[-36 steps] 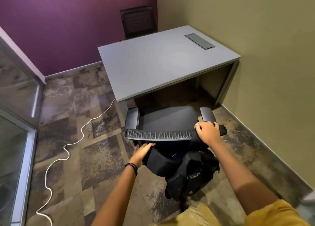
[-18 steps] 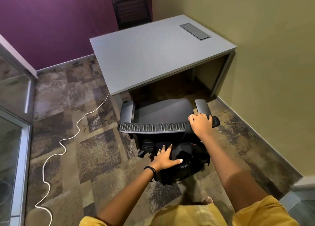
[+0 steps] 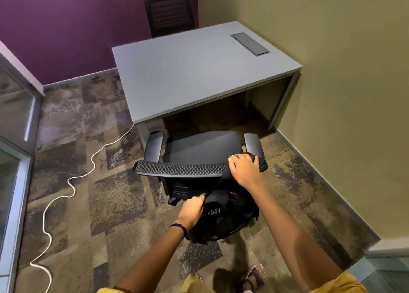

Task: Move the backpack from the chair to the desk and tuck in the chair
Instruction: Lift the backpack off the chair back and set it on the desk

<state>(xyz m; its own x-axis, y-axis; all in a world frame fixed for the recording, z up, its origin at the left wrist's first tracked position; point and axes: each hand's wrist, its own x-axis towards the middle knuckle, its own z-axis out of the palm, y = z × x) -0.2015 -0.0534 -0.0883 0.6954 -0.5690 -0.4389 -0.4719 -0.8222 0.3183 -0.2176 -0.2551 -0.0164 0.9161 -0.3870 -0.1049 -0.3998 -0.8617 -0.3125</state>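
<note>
A black office chair (image 3: 200, 148) stands in front of the grey desk (image 3: 194, 76), its seat facing the desk and its mesh backrest top toward me. A black backpack (image 3: 223, 215) hangs behind the backrest, on my side of the chair. My right hand (image 3: 244, 171) grips the right end of the backrest top, over what looks like a strap of the backpack. My left hand (image 3: 192, 211) is closed on the backpack's upper left edge. The chair's base is hidden by the backpack.
A white cable (image 3: 66, 188) snakes across the patterned carpet to the left of the chair. A second dark chair (image 3: 169, 13) stands behind the desk at the purple wall. An olive wall runs along the right, glass panels (image 3: 13, 160) along the left. My feet show at the bottom.
My left hand has moved from flat on the backpack's front to a closed grip on its upper left edge. My right hand stays on the backrest top. The view has tilted slightly.
</note>
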